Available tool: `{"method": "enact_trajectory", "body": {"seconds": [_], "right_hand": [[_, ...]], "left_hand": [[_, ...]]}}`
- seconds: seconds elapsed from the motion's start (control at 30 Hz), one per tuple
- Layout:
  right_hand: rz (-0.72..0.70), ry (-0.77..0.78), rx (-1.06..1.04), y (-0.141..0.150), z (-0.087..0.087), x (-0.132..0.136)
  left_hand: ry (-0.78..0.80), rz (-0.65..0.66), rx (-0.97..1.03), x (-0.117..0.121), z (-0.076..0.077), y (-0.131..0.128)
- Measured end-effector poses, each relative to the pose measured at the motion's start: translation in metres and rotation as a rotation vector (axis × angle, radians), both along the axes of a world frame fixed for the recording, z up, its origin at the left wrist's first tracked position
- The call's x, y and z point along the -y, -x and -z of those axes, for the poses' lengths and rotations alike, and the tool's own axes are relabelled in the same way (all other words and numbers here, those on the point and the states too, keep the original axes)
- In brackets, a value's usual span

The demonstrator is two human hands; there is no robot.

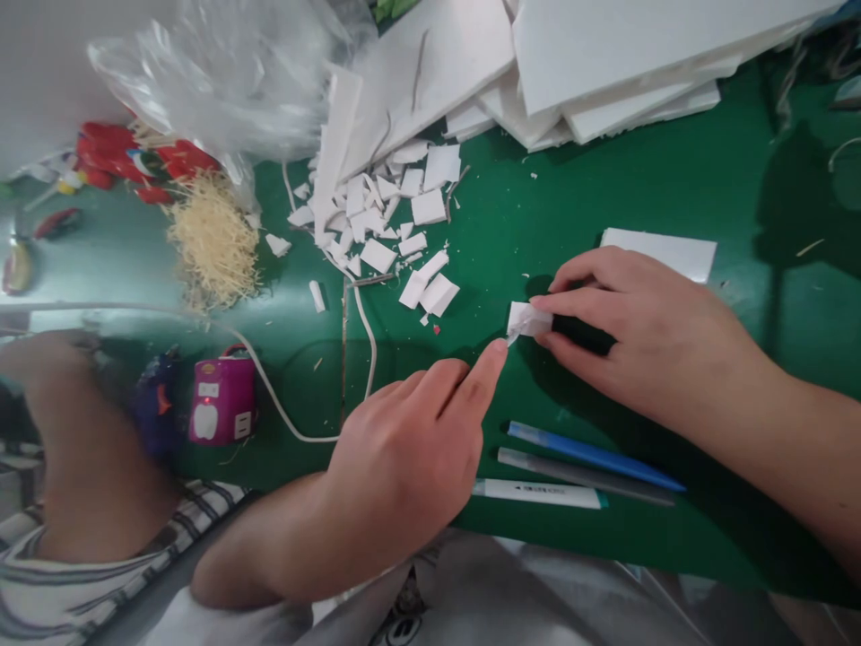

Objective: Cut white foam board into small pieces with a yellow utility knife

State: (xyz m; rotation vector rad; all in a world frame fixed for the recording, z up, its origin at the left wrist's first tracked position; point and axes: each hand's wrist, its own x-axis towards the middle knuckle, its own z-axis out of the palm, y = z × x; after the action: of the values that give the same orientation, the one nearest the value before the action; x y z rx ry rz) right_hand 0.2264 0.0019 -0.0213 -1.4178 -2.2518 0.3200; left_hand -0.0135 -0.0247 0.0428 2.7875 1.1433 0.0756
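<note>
One small white foam-like block is pinched in the grip of the right hand, between thumb and fingertips; the left hand reaches in from 8 o'clock with its grip clenched around a slim, mostly hidden tool, a thin glinting tip showing beside its extended index finger, right at the block's near edge; block and hands are over the green tabletop.

With the block as the clock's centre, a flat white rectangular piece lies at 2 o'clock, partly behind the right hand; a tapered blue stick and a slim grey stick lie side by side at 5 o'clock; a white marker with a teal end lies at 6 o'clock.

Farther out, many loose white foam-like scraps are heaped at 10 o'clock; stacked white boards lie at 12 to 1 o'clock; a crumpled clear plastic bag, a bundle of thin straw-coloured sticks and some red objects lie toward 10 o'clock; a magenta box sits at 8 to 9 o'clock, near a white cable; another person's bare limb shows at the far left.
</note>
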Motion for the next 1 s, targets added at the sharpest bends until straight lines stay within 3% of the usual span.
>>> {"method": "enact_trajectory", "body": {"seconds": [0.27,1.0], "right_hand": [[-0.051,-0.052,0.023,-0.0041,-0.0014,-0.0023],[0.023,-0.031,0.012,0.0054,0.0016,0.0033]], "left_hand": [[-0.011,-0.009,-0.030,-0.0013,0.0021,-0.0020],[-0.059,0.033,-0.136,0.0025,-0.0048,-0.0089]]}}
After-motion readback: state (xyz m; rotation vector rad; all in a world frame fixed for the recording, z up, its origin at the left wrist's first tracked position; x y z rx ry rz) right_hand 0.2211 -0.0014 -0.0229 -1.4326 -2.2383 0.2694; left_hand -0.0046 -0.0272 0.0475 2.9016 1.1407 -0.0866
